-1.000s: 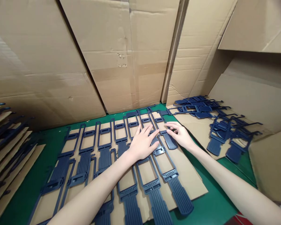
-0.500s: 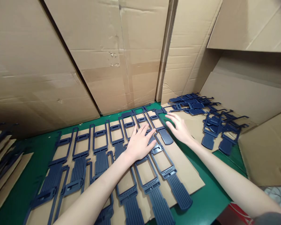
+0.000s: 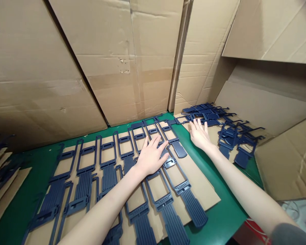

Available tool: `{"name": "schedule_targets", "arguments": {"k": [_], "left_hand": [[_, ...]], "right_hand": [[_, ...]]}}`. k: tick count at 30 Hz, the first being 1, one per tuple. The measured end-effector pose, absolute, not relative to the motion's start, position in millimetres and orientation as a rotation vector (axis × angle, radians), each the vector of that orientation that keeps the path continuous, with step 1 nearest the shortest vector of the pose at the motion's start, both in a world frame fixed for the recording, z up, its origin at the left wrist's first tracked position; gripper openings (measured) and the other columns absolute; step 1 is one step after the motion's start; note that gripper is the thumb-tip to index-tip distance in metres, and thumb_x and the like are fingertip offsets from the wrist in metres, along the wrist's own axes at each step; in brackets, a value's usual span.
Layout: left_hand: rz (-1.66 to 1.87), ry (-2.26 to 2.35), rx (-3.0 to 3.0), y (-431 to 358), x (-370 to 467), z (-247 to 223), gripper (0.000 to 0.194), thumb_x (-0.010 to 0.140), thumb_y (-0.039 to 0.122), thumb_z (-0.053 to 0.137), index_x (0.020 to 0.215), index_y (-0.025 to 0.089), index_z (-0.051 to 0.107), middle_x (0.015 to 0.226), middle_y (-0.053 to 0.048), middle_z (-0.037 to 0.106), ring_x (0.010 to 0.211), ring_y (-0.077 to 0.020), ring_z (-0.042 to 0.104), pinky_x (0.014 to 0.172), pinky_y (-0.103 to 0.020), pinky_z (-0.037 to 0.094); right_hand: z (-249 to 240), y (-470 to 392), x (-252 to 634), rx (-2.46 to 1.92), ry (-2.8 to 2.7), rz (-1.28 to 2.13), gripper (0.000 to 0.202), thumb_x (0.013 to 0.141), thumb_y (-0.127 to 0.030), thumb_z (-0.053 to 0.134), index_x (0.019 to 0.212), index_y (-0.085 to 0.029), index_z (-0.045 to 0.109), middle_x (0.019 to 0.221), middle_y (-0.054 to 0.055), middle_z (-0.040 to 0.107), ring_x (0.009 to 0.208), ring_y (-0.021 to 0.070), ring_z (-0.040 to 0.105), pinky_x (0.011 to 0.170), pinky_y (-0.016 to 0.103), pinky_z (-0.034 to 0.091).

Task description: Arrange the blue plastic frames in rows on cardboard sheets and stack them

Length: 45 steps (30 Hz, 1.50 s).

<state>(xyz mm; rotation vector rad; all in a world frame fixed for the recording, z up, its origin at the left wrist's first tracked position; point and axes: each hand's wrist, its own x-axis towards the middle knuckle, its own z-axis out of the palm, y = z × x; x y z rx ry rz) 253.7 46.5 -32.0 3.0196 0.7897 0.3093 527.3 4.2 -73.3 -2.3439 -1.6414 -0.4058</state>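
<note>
Rows of dark blue plastic frames [image 3: 179, 173] with ribbed tabs lie side by side on a flat cardboard sheet [image 3: 206, 194]. My left hand [image 3: 151, 157] rests over the middle of these frames, palm down with fingers spread, holding nothing. To its right, my right hand [image 3: 200, 136] is over the near-left part of a second cardboard piece [image 3: 213, 133], fingers apart and nothing in them. Its fingertips are by a loose pile of the same blue parts [image 3: 211, 116]; whether they touch is unclear.
Tall cardboard panels [image 3: 112, 68] stand behind the green table [image 3: 214, 217]. More cardboard [image 3: 288, 156] walls the right side. At the left edge are stacked cardboard sheets [image 3: 10, 190] with blue parts between them. A red object [image 3: 256, 231] shows low at the right.
My right hand has moved right and slightly forward, from beside the laid-out frames to the loose pile. My left hand has stayed in place. The view has shifted slightly.
</note>
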Motion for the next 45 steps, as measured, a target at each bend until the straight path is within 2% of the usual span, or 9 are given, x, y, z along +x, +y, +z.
{"name": "schedule_targets", "arguments": {"k": [5, 9, 14, 19, 22, 25, 30, 38, 45], "left_hand": [[0.317, 0.790, 3.018, 46.1, 254.6, -32.7, 0.051, 0.096, 0.049, 0.031, 0.139, 0.023, 0.043, 0.148, -0.014, 0.037, 0.140, -0.0265, 0.028, 0.114, -0.055, 0.013], [0.302, 0.798, 3.003, 45.3, 254.7, -32.5, 0.052, 0.096, 0.049, 0.031, 0.139, 0.023, 0.043, 0.148, -0.015, 0.037, 0.140, -0.0260, 0.028, 0.115, -0.054, 0.012], [0.311, 0.795, 2.981, 45.1, 253.6, -31.9, 0.052, 0.096, 0.049, 0.031, 0.138, 0.022, 0.044, 0.149, -0.016, 0.034, 0.140, -0.0269, 0.026, 0.114, -0.055, 0.010], [0.305, 0.789, 2.971, 43.8, 253.2, -29.0, 0.051, 0.096, 0.048, 0.032, 0.138, 0.021, 0.045, 0.148, -0.016, 0.036, 0.140, -0.0267, 0.027, 0.114, -0.055, 0.011], [0.327, 0.786, 2.965, 43.5, 253.2, -29.4, 0.050, 0.096, 0.047, 0.034, 0.137, 0.021, 0.045, 0.148, -0.015, 0.036, 0.140, -0.0272, 0.027, 0.115, -0.055, 0.011], [0.353, 0.791, 2.953, 44.0, 252.9, -31.1, 0.049, 0.096, 0.047, 0.034, 0.136, 0.022, 0.046, 0.147, -0.014, 0.039, 0.140, -0.0276, 0.027, 0.114, -0.055, 0.012], [0.375, 0.785, 2.956, 45.6, 252.9, -32.4, 0.048, 0.096, 0.048, 0.035, 0.135, 0.023, 0.047, 0.146, -0.013, 0.040, 0.140, -0.0280, 0.027, 0.115, -0.055, 0.011], [0.418, 0.768, 2.978, 47.5, 254.2, -35.7, 0.047, 0.095, 0.046, 0.037, 0.135, 0.023, 0.048, 0.145, -0.012, 0.042, 0.139, -0.0275, 0.030, 0.115, -0.053, 0.011], [0.371, 0.772, 2.978, 46.1, 254.2, -34.2, 0.049, 0.096, 0.048, 0.035, 0.136, 0.023, 0.047, 0.146, -0.014, 0.040, 0.139, -0.0278, 0.029, 0.115, -0.054, 0.011]], "right_hand": [[-71.5, 3.3, 529.4, -2.286, -1.624, -0.316, 0.046, 0.091, -0.016, 0.026, 0.130, -0.008, 0.049, 0.137, 0.016, 0.051, 0.139, 0.0300, 0.027, 0.112, 0.061, 0.008], [-67.9, 2.7, 525.2, -2.224, -1.682, -0.399, 0.042, 0.091, -0.018, 0.030, 0.128, -0.010, 0.051, 0.143, 0.014, 0.044, 0.138, 0.0297, 0.028, 0.111, 0.058, 0.015], [-58.5, 14.3, 522.1, -2.228, -1.868, -0.331, 0.042, 0.077, -0.001, 0.038, 0.109, -0.012, 0.063, 0.146, 0.013, 0.039, 0.141, 0.0295, 0.021, 0.112, 0.053, 0.014], [-45.1, 39.7, 535.6, -2.210, -1.858, -0.206, 0.034, 0.075, -0.002, 0.042, 0.090, -0.016, 0.070, 0.115, 0.012, 0.064, 0.115, 0.0269, 0.054, 0.108, 0.053, 0.023], [-37.3, 52.4, 551.5, -2.137, -1.892, -0.130, 0.032, 0.078, -0.008, 0.046, 0.095, -0.019, 0.071, 0.101, 0.008, 0.069, 0.096, 0.0212, 0.063, 0.094, 0.038, 0.043], [-31.5, 58.0, 573.6, -2.070, -1.894, -0.087, 0.035, 0.079, -0.010, 0.047, 0.105, -0.020, 0.068, 0.102, 0.005, 0.070, 0.093, 0.0170, 0.064, 0.086, 0.027, 0.048], [-35.3, 54.3, 609.7, -2.103, -1.794, -0.164, 0.052, 0.077, -0.006, 0.046, 0.126, -0.017, 0.056, 0.129, 0.010, 0.058, 0.117, 0.0233, 0.054, 0.100, 0.035, 0.041], [-45.5, 55.1, 625.7, -2.145, -1.848, -0.153, 0.037, 0.074, -0.008, 0.053, 0.106, -0.018, 0.069, 0.097, 0.007, 0.068, 0.094, 0.0212, 0.063, 0.090, 0.032, 0.045], [-45.0, 52.3, 625.4, -2.132, -1.912, -0.133, 0.030, 0.077, -0.012, 0.054, 0.100, -0.020, 0.072, 0.103, 0.007, 0.067, 0.098, 0.0213, 0.061, 0.089, 0.031, 0.045]]}}
